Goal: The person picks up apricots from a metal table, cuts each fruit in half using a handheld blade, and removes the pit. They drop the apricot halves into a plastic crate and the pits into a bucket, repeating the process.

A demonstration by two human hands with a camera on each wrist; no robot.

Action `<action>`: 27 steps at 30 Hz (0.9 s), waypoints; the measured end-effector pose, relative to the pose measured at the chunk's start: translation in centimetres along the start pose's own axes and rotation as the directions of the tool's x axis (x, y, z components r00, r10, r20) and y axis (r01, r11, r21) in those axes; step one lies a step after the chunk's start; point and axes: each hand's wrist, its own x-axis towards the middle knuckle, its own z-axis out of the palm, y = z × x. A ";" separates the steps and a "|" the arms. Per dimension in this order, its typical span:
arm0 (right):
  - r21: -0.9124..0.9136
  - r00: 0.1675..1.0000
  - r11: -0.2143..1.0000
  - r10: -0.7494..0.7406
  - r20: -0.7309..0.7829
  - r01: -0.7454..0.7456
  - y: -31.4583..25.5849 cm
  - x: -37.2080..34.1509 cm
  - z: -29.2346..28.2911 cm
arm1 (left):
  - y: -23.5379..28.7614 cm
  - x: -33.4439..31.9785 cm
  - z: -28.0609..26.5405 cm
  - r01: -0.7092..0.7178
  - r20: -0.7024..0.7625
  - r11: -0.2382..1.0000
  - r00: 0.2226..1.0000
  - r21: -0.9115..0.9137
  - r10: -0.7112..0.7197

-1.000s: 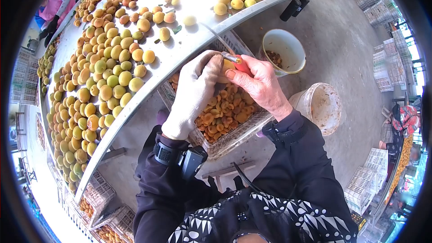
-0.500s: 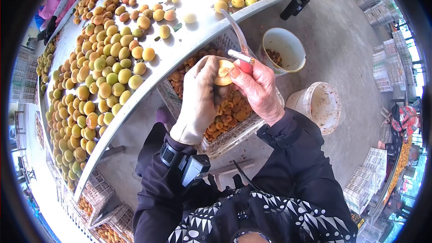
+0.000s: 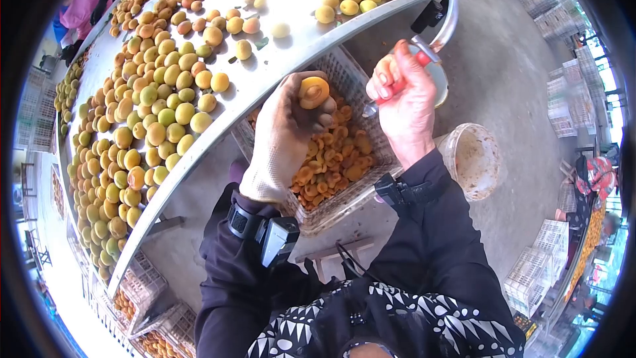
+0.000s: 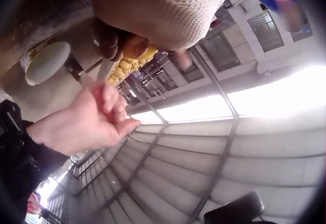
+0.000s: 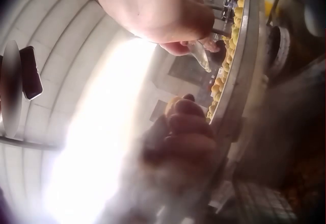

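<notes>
Rightward swings the bare right grip (image 3: 405, 96) clasping a red-handled curved metal knife (image 3: 423, 59), white-gloved left grip (image 3: 281, 133) holding a round orange fruit (image 3: 313, 93) mid-frame, cutting seemingly done.

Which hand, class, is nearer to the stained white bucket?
Right. In the head view, the right hand is up and left of the stained white bucket; the left hand is farther left, over the fruit crate.

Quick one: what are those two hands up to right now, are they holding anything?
Left hand: gloved, holding a yellow-orange fruit.
Right hand: bare, closed around a red-handled tool.
</notes>
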 end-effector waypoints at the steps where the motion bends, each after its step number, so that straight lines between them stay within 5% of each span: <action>1: 0.017 1.000 1.000 -0.013 0.019 0.012 -0.3 0.0 0.4 | 0.1 0.0 0.0 0.050 0.029 0.997 0.998 -0.066 -0.048; 4: 0.034 0.987 0.998 -0.053 0.152 0.049 -0.7 -0.2 1.8 | -0.7 -0.1 1.0 0.100 -0.026 0.982 0.994 -0.161 -0.106; 12: -0.006 0.942 0.964 -0.259 0.211 0.267 -0.3 -0.1 3.6 | -3.4 0.3 2.8 0.061 -0.033 0.921 0.996 -0.385 -0.080; 14: -0.002 0.944 0.965 -0.256 0.211 0.262 -0.1 -0.2 3.7 | -5.3 0.8 1.4 -0.090 0.304 0.863 0.913 -0.497 0.270; 18: 0.007 0.940 0.961 -0.273 0.205 0.278 0.3 0.0 3.7 | -5.9 0.4 2.6 -0.209 0.197 0.851 0.921 -0.481 0.337; 22: 0.007 0.949 0.965 -0.259 0.180 0.262 0.7 0.2 3.6 | -6.4 0.7 4.1 -0.373 -0.022 0.910 0.927 -0.180 0.375; 27: 0.093 0.969 0.977 -0.205 0.138 0.194 1.2 0.4 3.2 | -6.5 1.0 5.2 -0.420 -0.271 0.871 0.834 0.255 0.481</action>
